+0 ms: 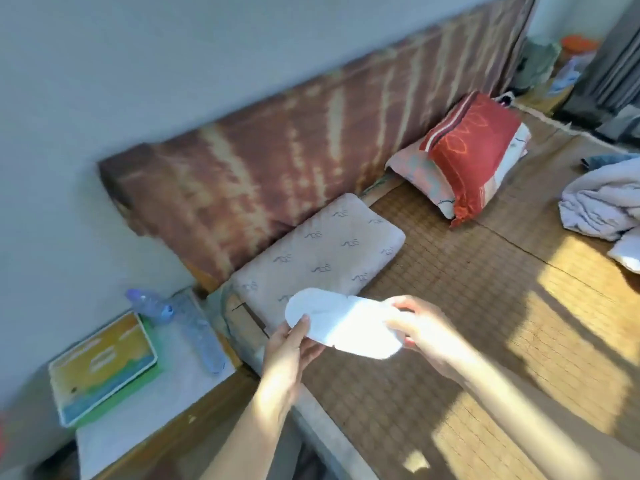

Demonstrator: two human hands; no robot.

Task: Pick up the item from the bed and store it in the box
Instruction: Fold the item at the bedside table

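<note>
A flat white slipper (341,322) hangs in the air above the bed's near corner, held at both ends. My left hand (292,351) pinches its rounded left end with the thumb on top. My right hand (417,325) grips its right end, fingers curled under it. A box (102,367) with a yellow and blue lid lies shut on the bedside table at the lower left, well apart from the slipper.
A bamboo mat (485,306) covers the bed. A pale pillow (322,254) lies by the headboard, a red pillow (474,150) further back, and a crumpled white blanket (602,202) at the right. Two plastic bottles (201,332) lie beside the box on the table.
</note>
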